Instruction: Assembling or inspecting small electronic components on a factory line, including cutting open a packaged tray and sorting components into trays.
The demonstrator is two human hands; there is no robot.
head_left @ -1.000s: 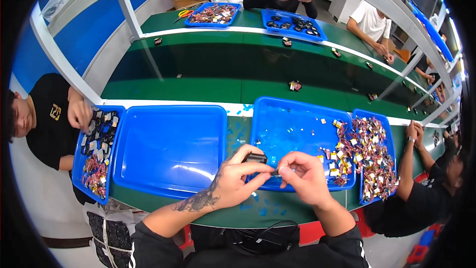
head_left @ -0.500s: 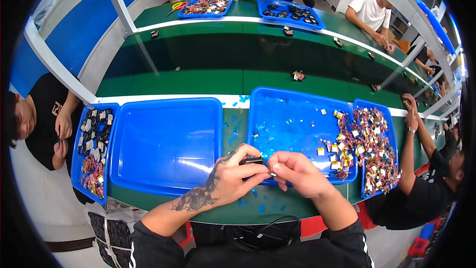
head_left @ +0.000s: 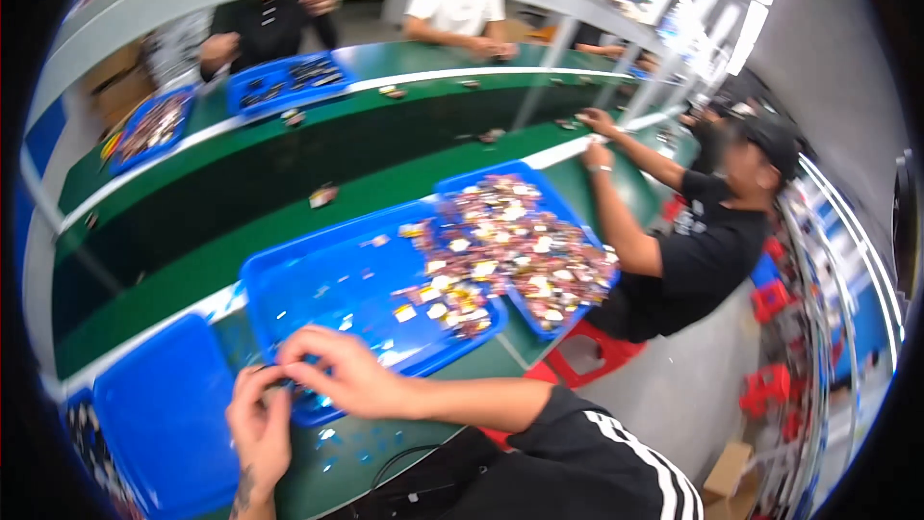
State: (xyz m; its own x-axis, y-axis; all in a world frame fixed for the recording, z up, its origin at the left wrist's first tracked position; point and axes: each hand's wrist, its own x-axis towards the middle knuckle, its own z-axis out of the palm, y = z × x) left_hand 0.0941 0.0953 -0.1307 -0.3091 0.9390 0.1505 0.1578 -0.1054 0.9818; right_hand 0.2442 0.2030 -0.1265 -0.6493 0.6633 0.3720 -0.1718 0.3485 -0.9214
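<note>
In the head view, low and left of centre, the left hand and the right hand meet over the near rim of a blue tray on the green counter. Between their fingertips sits a small dark part, mostly covered by the fingers and blurred, so its shape, long axis and heading cannot be made out. Both grips are pinched on it, the left from below, the right from above. The right half of the tray holds a heap of small mixed pieces, spilling toward a second heaped tray at centre right. An empty-looking blue tray sits at lower left, cut by the frame edge. A seated person in a black shirt reaches across at right, blurred.
</note>
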